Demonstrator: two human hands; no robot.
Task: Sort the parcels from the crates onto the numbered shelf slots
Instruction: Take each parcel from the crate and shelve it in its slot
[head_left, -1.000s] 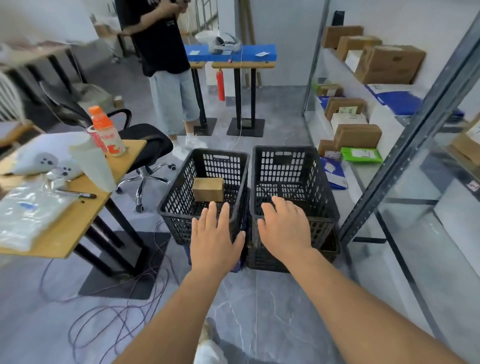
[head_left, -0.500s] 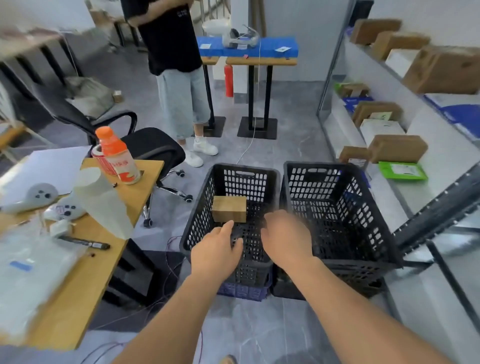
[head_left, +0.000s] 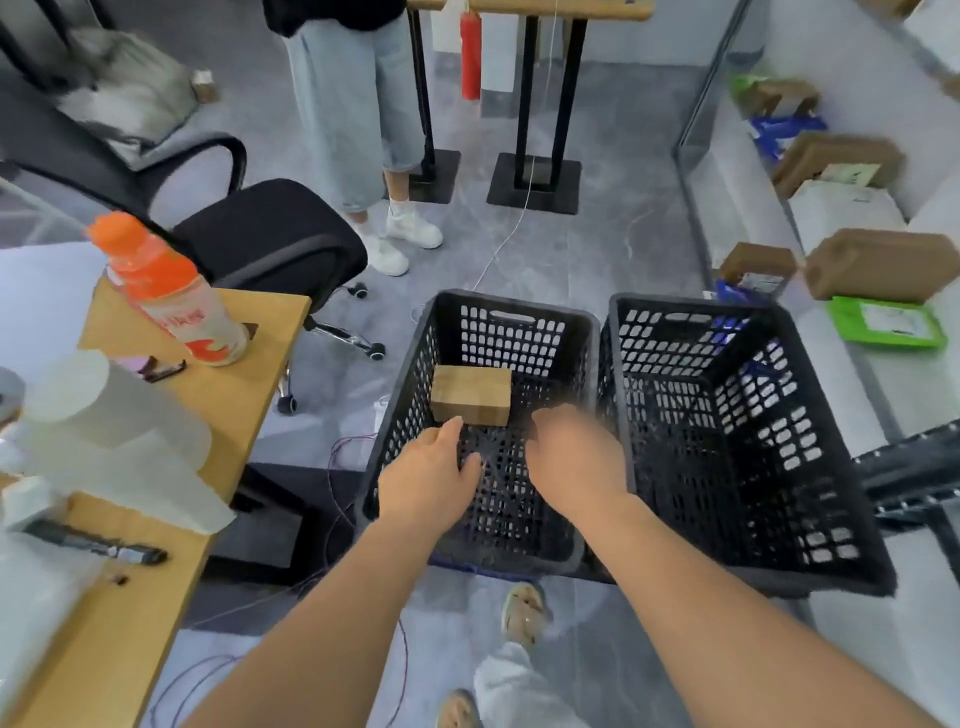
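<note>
Two black plastic crates stand side by side on the floor. The left crate (head_left: 582, 332) holds one small brown cardboard parcel (head_left: 471, 393). Nothing shows inside the right crate (head_left: 831, 395). My left hand (head_left: 427, 475) reaches into the left crate, fingers extended, its fingertips just short of the parcel's near edge. My right hand (head_left: 574, 457) is beside it over the same crate, blurred, with nothing in it. Shelves on the right carry several parcels, among them a brown box (head_left: 878, 270) and a green flat parcel (head_left: 885, 327).
A wooden desk (head_left: 228, 395) on the left bears an orange-capped bottle (head_left: 171, 296), plastic cups and a marker. A black office chair (head_left: 260, 234) and a standing person (head_left: 358, 119) are beyond the crates. Cables lie on the floor. A dark shelf post (head_left: 909, 478) runs at the right.
I have come closer and now look down more steeply. Both hands have moved forward and down into the left crate toward the parcel.
</note>
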